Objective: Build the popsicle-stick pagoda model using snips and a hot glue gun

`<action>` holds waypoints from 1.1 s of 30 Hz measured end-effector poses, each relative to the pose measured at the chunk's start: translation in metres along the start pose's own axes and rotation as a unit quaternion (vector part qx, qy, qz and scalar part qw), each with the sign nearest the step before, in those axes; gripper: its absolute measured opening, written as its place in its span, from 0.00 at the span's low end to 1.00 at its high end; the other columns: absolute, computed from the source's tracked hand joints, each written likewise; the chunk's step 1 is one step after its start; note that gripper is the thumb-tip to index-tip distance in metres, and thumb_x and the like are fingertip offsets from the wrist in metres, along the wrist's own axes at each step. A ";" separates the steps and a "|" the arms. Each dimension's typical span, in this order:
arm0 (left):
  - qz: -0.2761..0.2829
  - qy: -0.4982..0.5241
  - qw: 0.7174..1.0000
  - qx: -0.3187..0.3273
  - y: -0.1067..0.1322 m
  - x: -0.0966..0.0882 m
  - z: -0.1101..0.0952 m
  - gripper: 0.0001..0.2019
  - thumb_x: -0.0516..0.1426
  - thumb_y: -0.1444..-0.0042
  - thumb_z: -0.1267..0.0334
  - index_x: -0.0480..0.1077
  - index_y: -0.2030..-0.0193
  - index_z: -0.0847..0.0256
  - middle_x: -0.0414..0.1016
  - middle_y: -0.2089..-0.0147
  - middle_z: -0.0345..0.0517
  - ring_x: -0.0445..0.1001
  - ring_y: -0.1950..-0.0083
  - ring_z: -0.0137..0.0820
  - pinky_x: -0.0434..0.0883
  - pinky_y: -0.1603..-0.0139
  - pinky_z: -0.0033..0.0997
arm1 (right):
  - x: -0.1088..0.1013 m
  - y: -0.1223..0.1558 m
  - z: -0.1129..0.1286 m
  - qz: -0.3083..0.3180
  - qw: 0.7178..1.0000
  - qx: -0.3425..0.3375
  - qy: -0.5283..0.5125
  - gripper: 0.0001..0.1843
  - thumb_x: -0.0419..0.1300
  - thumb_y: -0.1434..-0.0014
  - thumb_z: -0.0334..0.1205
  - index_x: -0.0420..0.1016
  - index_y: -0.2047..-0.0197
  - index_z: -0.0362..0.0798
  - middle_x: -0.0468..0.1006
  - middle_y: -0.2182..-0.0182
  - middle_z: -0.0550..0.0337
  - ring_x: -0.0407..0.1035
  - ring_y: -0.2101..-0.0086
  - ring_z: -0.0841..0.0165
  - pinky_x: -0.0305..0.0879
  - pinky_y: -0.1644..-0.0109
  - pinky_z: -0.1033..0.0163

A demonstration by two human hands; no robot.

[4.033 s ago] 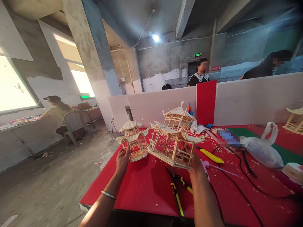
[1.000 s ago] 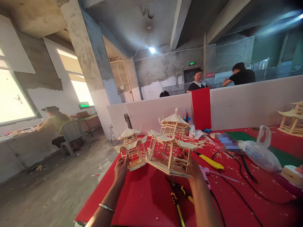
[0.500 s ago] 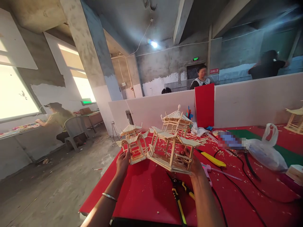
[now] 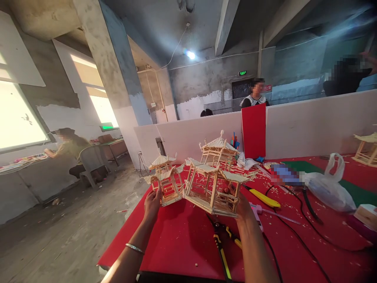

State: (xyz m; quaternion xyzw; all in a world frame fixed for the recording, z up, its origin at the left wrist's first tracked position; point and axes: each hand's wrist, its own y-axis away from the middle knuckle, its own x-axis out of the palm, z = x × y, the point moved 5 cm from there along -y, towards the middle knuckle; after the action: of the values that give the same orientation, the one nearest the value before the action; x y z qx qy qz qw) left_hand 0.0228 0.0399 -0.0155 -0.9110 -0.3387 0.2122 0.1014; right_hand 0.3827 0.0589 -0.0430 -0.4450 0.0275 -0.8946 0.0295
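Observation:
A model pavilion made of thin wooden sticks is held up over the red table, its near edge tilted down to the right. My right hand grips its right side, with fingers partly hidden behind the posts. My left hand pinches the left corner of a smaller stick-built section, thumb upright against a post. The two sections meet at the middle; whether they are joined I cannot tell. Beneath them lie yellow-and-black pliers, partly covered by my right forearm.
Another stick pavilion stands behind amid loose sticks. On the right are a yellow utility knife, a pink glue gun with its cord, a phone and a plastic bag. A white partition borders the table.
Both hands and the model stay almost where they were. Behind the partition, the person in the white collar has shifted slightly right, and the dark-clothed person at far right has moved further right.

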 end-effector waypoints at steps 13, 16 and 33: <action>0.004 -0.097 0.990 0.098 0.004 -0.004 0.020 0.25 0.54 0.51 0.37 0.78 0.76 0.57 0.74 0.46 0.56 0.72 0.46 0.49 0.69 0.46 0.44 | 0.008 0.004 -0.002 -0.010 0.999 0.040 -0.002 0.20 0.75 0.68 0.42 0.74 0.71 0.53 0.73 0.82 0.67 0.75 0.72 0.63 0.72 0.71 0.60; 0.035 -0.098 0.990 0.096 0.005 0.003 0.023 0.22 0.57 0.52 0.39 0.78 0.75 0.56 0.74 0.47 0.56 0.72 0.47 0.50 0.69 0.45 0.46 | 0.010 0.005 -0.002 -0.008 0.999 0.047 -0.005 0.22 0.75 0.70 0.42 0.74 0.69 0.53 0.72 0.83 0.67 0.75 0.71 0.62 0.72 0.71 0.60; 0.101 -0.004 0.995 0.012 0.078 -0.018 -0.020 0.23 0.61 0.56 0.38 0.77 0.70 0.59 0.77 0.60 0.55 0.73 0.51 0.51 0.73 0.57 0.42 | 0.016 0.006 -0.004 0.000 1.000 0.015 -0.002 0.17 0.72 0.65 0.45 0.74 0.71 0.52 0.76 0.78 0.63 0.75 0.71 0.63 0.70 0.73 0.62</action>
State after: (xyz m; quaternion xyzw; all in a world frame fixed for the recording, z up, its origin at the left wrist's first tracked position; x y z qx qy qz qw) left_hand 0.0640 -0.0315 -0.0179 -0.9383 -0.2431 0.2292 0.0889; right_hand 0.3706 0.0516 -0.0331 -0.4464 0.0140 -0.8940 0.0359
